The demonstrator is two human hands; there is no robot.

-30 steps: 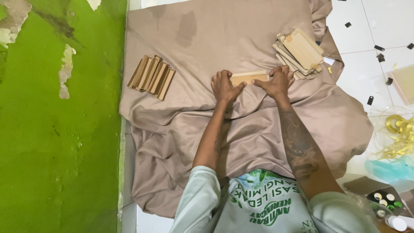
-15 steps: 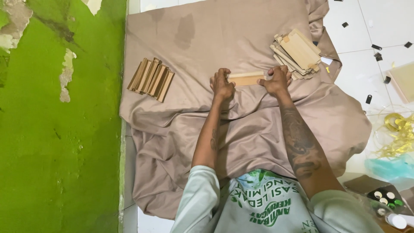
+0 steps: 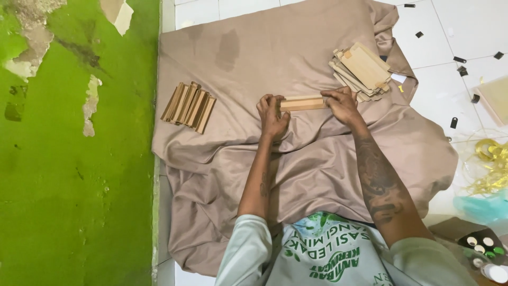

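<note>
A narrow, flat wooden piece is held level between the two hands just above the middle of the view, over a wide beige cloth that is spread across the floor. Its left end is gripped by the left hand, whose fingers are curled around it with the thumb on top; its right end is pinched by the right hand, fingers bent over the upper edge and thumb tucked beneath. Neither hand is spread flat, and both are closed on the piece. From the piece, a heap of flat light-wood panels is seen at about 2 o'clock, just beside the right hand and lying on the cloth near its folded upper corner. At about 9 o'clock, well apart from the left hand, a row of thin wooden slats is laid side by side on edge, tilted slightly. The cloth is wrinkled and gathered toward 6 o'clock, where the person's forearms and a pale printed shirt are seen. At the left side of the view a green wall with peeling paint is shown. White floor tiles are exposed at 1 to 3 o'clock, scattered with small dark scraps. A tangle of gold ribbon is found at 4 o'clock, near the right edge.
</note>
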